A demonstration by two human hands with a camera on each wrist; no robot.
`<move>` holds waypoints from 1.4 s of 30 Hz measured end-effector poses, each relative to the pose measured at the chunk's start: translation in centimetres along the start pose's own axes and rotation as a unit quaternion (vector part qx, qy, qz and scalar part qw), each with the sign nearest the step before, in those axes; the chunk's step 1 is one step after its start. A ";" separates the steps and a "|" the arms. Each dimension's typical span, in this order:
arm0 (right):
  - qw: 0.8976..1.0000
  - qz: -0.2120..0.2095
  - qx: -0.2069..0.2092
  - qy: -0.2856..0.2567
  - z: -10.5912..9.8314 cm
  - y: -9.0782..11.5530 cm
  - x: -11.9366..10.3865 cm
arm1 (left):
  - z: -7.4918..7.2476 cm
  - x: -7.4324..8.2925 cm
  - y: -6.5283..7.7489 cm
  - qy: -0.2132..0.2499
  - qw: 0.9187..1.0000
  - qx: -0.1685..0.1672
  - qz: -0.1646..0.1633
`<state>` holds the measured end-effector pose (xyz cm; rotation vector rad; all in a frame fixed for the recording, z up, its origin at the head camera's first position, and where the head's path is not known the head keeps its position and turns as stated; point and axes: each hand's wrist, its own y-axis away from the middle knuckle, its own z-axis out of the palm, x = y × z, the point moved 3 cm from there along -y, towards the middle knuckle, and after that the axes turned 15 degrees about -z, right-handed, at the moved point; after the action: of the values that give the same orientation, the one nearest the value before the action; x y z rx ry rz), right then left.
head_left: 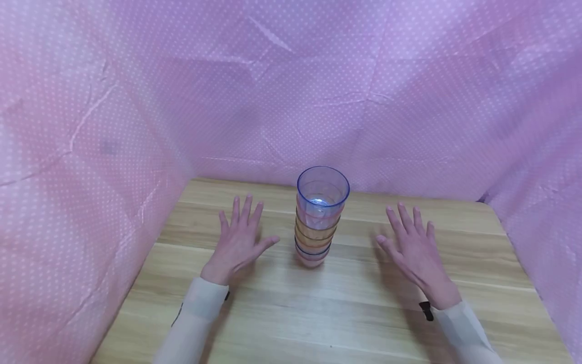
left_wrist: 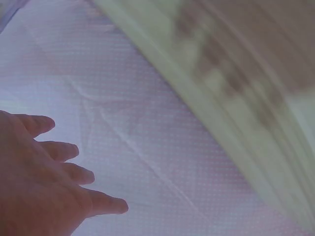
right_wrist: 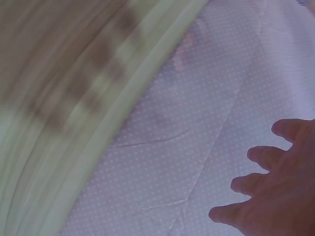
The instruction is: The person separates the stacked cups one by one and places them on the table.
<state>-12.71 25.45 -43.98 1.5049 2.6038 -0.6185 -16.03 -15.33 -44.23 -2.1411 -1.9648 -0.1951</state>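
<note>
A tall stack of nested clear plastic cups stands on the wooden table, between the two hands. The top cup has a blue rim; below it show pink, amber and dark-blue bands. To the left of the stack is the left hand, palm down with fingers spread and its thumb pointing toward the cups. On the other side the right hand is spread likewise, a wider gap from the stack. Neither hand touches the cups. In the wrist views, the left hand and right hand hold nothing.
Pink polka-dot cloth hangs behind the table and along both sides. The table's back edge runs just behind the cups. Light sleeves cover both forearms, and a dark strap shows at the right wrist.
</note>
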 end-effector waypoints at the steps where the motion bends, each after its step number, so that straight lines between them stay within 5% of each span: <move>1: 1.000 0.000 0.002 -0.001 -0.1 -0.1 -0.2 | -0.3 0.2 0.0 0.003 1.000 0.000 0.002; 17: 0.997 -0.036 0.069 -0.016 -2.2 -1.9 -3.8 | -4.2 4.8 -0.8 0.116 0.990 0.030 0.069; 33: 0.989 -0.088 0.108 -0.042 -4.6 -4.4 -6.4 | -6.1 8.4 -1.4 0.327 0.936 -0.056 0.118; 42: 0.974 -0.126 0.118 -0.147 -6.1 -6.2 -7.9 | -6.3 8.9 -1.7 0.358 0.926 -0.090 0.080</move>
<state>-13.06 18.54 -34.48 1.0338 2.5717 -1.1164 -16.53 -8.23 -35.82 -1.9149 -1.3773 -1.0017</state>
